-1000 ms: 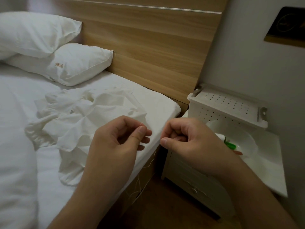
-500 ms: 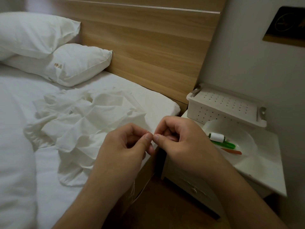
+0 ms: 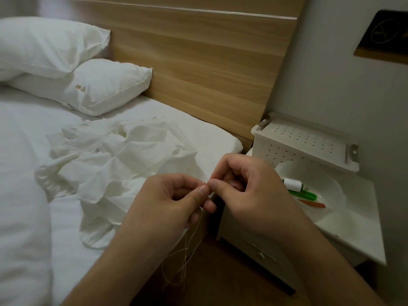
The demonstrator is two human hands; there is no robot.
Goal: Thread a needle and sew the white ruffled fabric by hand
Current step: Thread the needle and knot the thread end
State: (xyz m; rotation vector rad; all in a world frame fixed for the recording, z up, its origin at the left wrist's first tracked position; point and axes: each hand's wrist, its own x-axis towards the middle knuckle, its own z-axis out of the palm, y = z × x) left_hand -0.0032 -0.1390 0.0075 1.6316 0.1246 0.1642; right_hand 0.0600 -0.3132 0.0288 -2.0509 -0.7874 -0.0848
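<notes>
White bed [image 3: 33, 151] with ruffled fabric [image 3: 123, 164]; left hand [image 3: 170, 204] and right hand [image 3: 249, 191], fingers pinched on thread [image 3: 194, 235].

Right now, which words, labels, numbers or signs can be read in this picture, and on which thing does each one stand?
Lower pillow: two small orange embroidered characters, too small and blurred to read.
Dark framed plaque on the wall: a faint circular emblem, no letters that can be read.
White spool in the dish: no print visible.
No other text, number or brand shows.
</notes>
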